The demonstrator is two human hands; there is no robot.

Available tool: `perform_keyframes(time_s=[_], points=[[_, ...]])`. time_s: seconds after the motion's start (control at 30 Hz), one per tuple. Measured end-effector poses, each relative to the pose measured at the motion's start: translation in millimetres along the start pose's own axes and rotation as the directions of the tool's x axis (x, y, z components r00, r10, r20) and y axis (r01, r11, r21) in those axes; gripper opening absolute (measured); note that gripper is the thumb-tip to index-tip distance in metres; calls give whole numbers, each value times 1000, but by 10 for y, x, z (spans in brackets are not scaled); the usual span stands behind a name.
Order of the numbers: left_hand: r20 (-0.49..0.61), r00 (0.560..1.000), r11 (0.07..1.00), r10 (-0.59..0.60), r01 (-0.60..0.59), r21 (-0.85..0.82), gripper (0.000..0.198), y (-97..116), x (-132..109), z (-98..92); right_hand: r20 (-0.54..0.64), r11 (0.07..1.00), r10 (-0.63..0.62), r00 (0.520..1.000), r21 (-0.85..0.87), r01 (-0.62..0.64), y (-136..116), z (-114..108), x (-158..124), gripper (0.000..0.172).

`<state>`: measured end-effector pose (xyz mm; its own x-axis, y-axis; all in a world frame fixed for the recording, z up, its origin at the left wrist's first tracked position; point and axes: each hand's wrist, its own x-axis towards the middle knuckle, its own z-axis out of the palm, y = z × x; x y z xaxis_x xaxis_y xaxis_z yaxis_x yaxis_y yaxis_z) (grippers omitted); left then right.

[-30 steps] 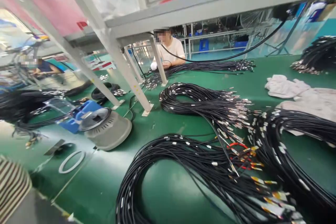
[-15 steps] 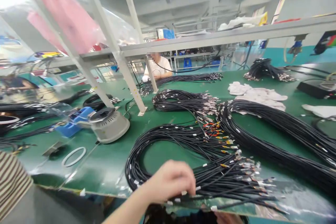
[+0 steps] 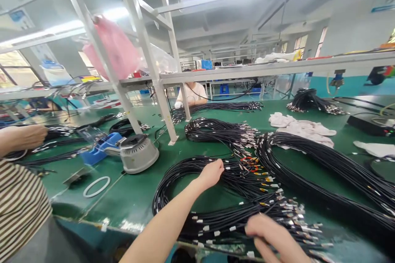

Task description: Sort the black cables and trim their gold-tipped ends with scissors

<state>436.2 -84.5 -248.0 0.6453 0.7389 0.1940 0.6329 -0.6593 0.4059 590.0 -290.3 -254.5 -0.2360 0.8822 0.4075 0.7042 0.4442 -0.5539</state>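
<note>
A looped bundle of black cables (image 3: pixel 166 183), with small white labels and metal-tipped ends, lies on the green table near its front edge. My left hand (image 3: pixel 212 172) reaches across the loop, its fingers pinched together on a black cable in the upper strands; the fingertips are partly hidden. Over the lower strands, close to the labelled ends, is my right hand (image 3: pixel 274 234), slightly blurred. Its thumb and fingers are apart, with nothing visible between them. Orange and red cable ends (image 3: pixel 254 166) show at the bundle's upper right.
Behind lies a smaller cable coil (image 3: pixel 210 129), and a long bundle (image 3: pixel 324 172) curves to the right. White gloves (image 3: pixel 304 127), a grey round device (image 3: pixel 140 156), a blue tape dispenser (image 3: pixel 103 148) and a white ring (image 3: pixel 96 187) are around. A co-worker's hand (image 3: pixel 27 137) is at left.
My left hand has moved up from the lower strands to the upper strands. My right hand has come into view at the lower right. The camera view has tilted upward.
</note>
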Motion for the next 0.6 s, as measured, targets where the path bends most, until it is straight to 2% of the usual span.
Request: perform_keyframes(time_s=[0.03, 0.1, 0.2, 0.27, 0.37, 0.5, 0.6], points=[[13, 1000, 1000, 15, -15, -24, 10, -6, -48, -50, -82, 993, -82, 993, -86, 75, -18, -56, 248, 31], [18, 999, 996, 46, -45, -77, 8, -17, -145, -156, -134, 943, -188, 973, -300, 141, -29, -46, 736, 35], [-31, 998, 986, 58, -62, -152, 12, -31, -264, -336, -43, 832, -190, 981, -537, 138, 12, 196, 1301, 32], [-69, 996, 980, 48, -60, -188, 13, -51, -319, -475, -5, 806, -181, 984, -574, 145, 54, 351, 1513, 19], [-106, 994, 976, 34, -56, -208, 13, -119, -383, -697, 61, 792, -193, 979, -580, 193, 120, 387, 1632, 16], [-106, 994, 978, 25, -46, -202, 15, -319, -496, -984, 173, 779, -222, 960, -560, 281, 289, 167, 1617, 15], [-90, 995, 975, -43, 23, -219, 16, -510, -639, -1181, 240, 807, -173, 955, -521, 277, 453, -6, 1552, 19]])
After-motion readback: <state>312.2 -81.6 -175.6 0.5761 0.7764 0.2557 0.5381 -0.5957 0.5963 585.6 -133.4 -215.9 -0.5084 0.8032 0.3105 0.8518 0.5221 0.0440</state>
